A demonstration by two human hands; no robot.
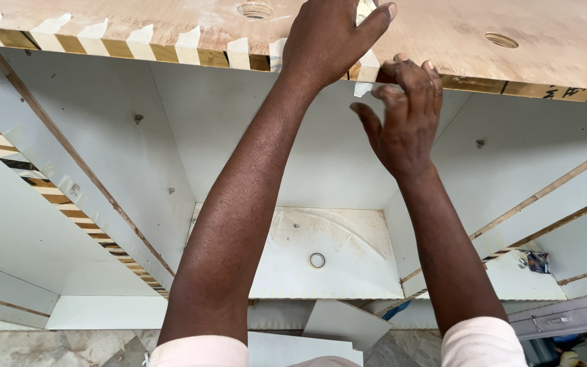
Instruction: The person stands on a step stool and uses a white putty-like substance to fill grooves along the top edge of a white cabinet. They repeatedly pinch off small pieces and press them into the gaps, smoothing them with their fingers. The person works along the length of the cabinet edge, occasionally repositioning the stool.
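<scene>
Head view, looking down into a white laminate cabinet carcass with a pale plywood panel lying across its top.

Left hand lies flat on the plywood panel at its near edge, palm down, fingers loosely together, thumb stretched out to the right. It grips nothing; it presses on the wood beside a strip of cream masking tape that folds over the edge.

Right hand is just below and right of the left, palm turned toward the camera, fingers curled and spread. Fingertips touch the panel's edge at the same tape strip, whose loose end hangs just under the edge. Whether the tape is pinched I cannot tell.

The panel's front edge carries a gold-coloured edge band, held by a row of short tape tabs running left.

Two round recessed holes in the panel face: one left of the left hand, one to the right.

Inside the carcass, a small metal ring lies on the scuffed white bottom board. Screw heads show on the side walls. Loose white board offcuts lie on the floor below.
</scene>
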